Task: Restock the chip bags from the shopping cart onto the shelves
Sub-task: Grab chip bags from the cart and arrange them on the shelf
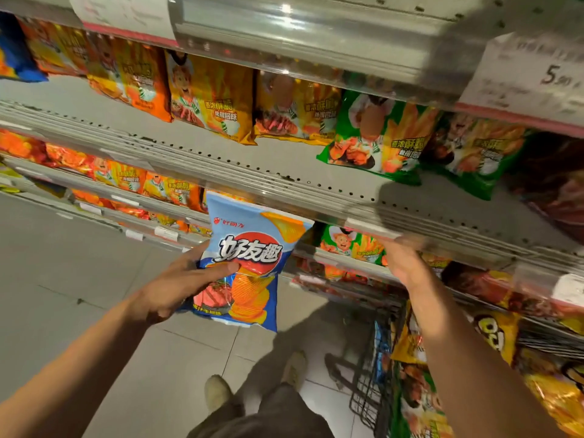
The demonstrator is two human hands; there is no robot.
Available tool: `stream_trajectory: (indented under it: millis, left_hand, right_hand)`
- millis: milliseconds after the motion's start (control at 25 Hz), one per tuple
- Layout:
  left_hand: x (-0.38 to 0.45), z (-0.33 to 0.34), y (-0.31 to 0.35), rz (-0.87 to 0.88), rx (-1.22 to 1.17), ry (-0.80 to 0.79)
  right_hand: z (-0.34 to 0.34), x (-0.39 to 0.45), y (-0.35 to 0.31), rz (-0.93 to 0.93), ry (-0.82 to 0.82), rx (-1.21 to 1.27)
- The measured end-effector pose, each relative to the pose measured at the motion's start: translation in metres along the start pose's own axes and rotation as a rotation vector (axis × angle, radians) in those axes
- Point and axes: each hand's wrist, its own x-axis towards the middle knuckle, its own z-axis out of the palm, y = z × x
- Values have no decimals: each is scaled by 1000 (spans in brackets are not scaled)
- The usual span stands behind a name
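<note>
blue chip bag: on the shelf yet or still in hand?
In hand. The left hand grips the blue chip bag upright, in front of the shelf edge.

Blue chip bag (249, 260), upright, sealed, red logo disc and ridged chips printed on front, held before shelf edge (284, 197). Orange, yellow and green chip bags (376, 137) lying on shelves. More bags in shopping cart (373, 390), lower right.
</note>
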Motion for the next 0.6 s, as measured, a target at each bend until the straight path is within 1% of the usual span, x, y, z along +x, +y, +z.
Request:
stream_trajectory:
  millis: [80, 120, 240, 280, 320, 360, 400, 440, 480, 560, 600]
  left_hand:
    - [4, -4, 0, -4, -1, -6]
    - [5, -6, 1, -3, -1, -13]
    - [5, -9, 7, 7, -7, -46]
    - [4, -9, 9, 11, -12, -58]
    - [3, -10, 12, 14, -20, -69]
    - [2, -11, 14, 18, -29, -77]
    - [1, -11, 16, 26, -33, -81]
    - [-1, -13, 19, 35, -30, -83]
    - [-2, -14, 21, 39, -24, -86]
    - [-5, -16, 26, 48, -12, -106]
    - [-7, -16, 29, 59, -10, -119]
  right_hand:
    - [8, -12, -2, 103, -110, -14]
    - [11, -12, -1, 114, -103, -29]
    - [18, -17, -4, 40, 17, -130]
    - [21, -24, -5, 26, 89, -239]
    - [25, -29, -2, -14, 199, -354]
    - [30, -35, 3, -69, 334, -409]
    - [34, -41, 7, -153, 441, -398]
    - [39, -50, 6, -160, 444, -269]
    - [42, -58, 1, -140, 391, -112]
    - [40, -63, -5, -13, 210, 152]
    - [37, -68, -10, 34, 162, 183]
